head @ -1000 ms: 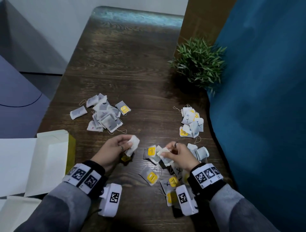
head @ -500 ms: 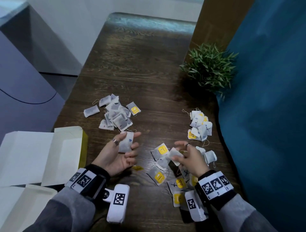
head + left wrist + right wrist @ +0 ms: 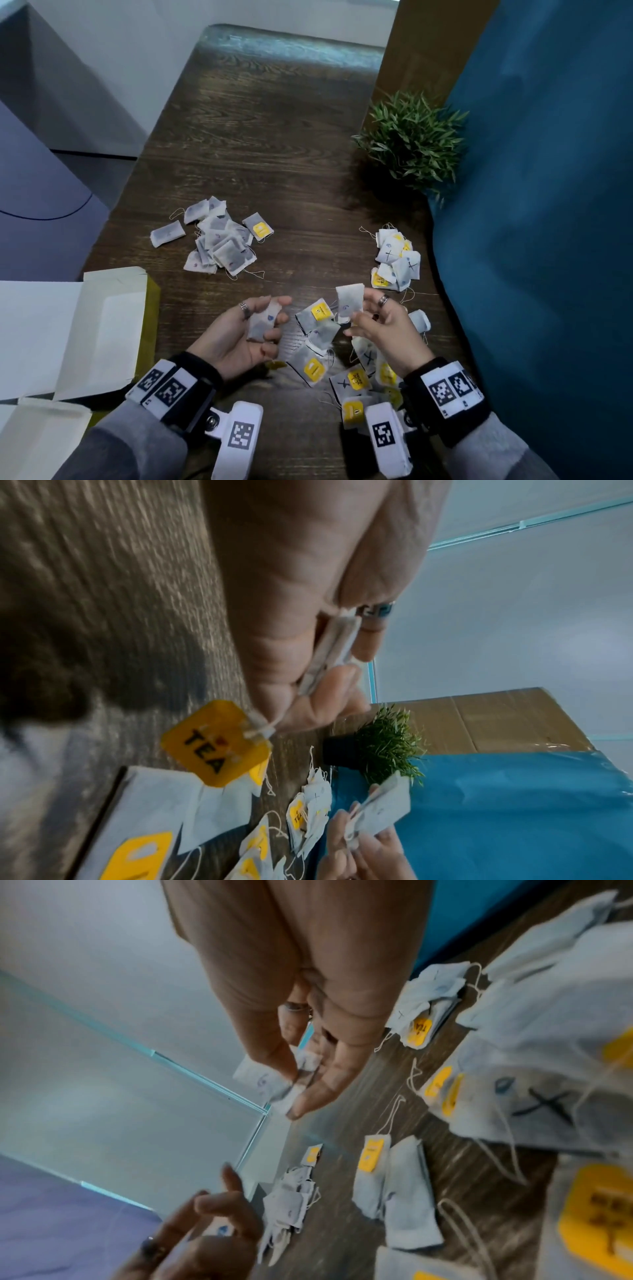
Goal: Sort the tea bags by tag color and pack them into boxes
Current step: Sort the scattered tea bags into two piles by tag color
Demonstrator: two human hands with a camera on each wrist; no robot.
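**Both hands holding tea bags above the unsorted heap**

The dark wooden table (image 3: 274, 144) carries the work. At its left edge lie opened white boxes (image 3: 68, 329) with a yellow side wall. A potted plant (image 3: 411, 144) stands at the right, against a blue panel (image 3: 548, 205).

Three groups of tea bags are present: a far-left pile (image 3: 219, 240), one yellow tag showing; a far-right pile (image 3: 395, 260), some bags marked with a cross; an unsorted heap (image 3: 329, 356) near the person, between the wrists.

Left hand (image 3: 246, 335), palm up, fingers curled round a tea bag (image 3: 262, 322) bearing a small blue mark; its yellow tag (image 3: 215, 742), printed TEA, dangles below on a string.

Right hand (image 3: 380, 325) pinches a second tea bag (image 3: 349, 301) upright between thumb and fingers, above the heap.
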